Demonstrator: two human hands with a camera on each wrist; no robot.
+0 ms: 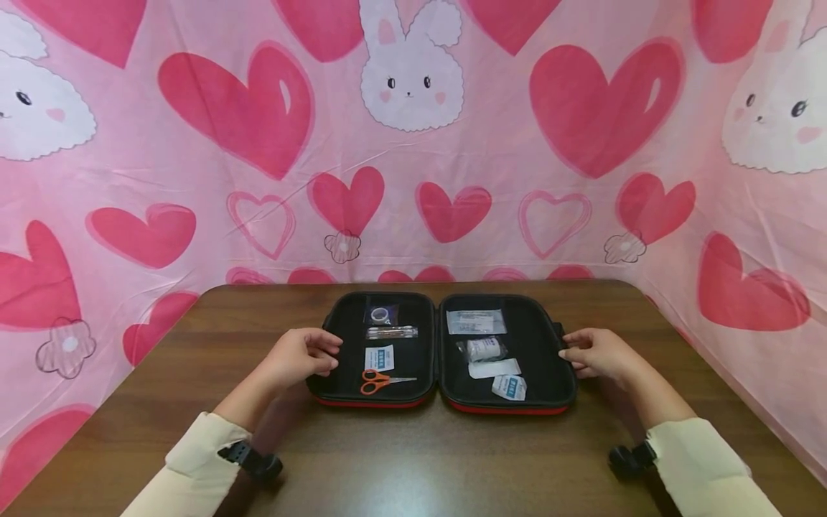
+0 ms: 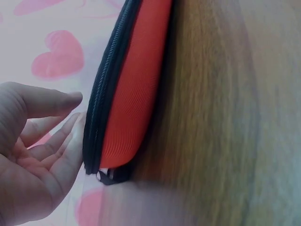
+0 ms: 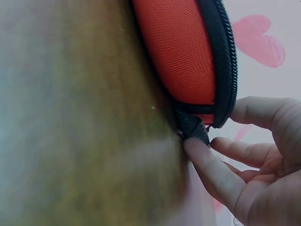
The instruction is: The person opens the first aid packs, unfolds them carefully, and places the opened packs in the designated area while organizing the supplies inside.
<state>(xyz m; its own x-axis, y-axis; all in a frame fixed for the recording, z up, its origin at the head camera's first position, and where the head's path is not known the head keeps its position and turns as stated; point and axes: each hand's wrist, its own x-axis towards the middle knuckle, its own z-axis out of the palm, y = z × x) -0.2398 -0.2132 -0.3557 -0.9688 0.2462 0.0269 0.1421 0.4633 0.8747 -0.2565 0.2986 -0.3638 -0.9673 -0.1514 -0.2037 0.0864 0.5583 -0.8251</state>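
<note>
An unzipped first-aid case (image 1: 436,359), black inside and red outside, lies spread flat on the table. My left hand (image 1: 309,353) is at its left edge, fingers bent and thumb apart; in the left wrist view, fingertips meet the zipped rim (image 2: 101,99). At the right edge, my right hand (image 1: 597,353) holds the case by its rim and a black strap loop (image 3: 194,127). The left half holds a tape roll (image 1: 380,314), a cotton swab pack (image 1: 392,332), a small white packet (image 1: 379,357) and orange-handled scissors (image 1: 377,381).
In the right half lie a clear flat packet (image 1: 476,322), a wrapped bandage roll (image 1: 484,349), a white strip (image 1: 494,368) and a blue-printed packet (image 1: 510,388). The brown wooden table (image 1: 400,459) meets a pink heart-patterned cloth (image 1: 400,158) behind.
</note>
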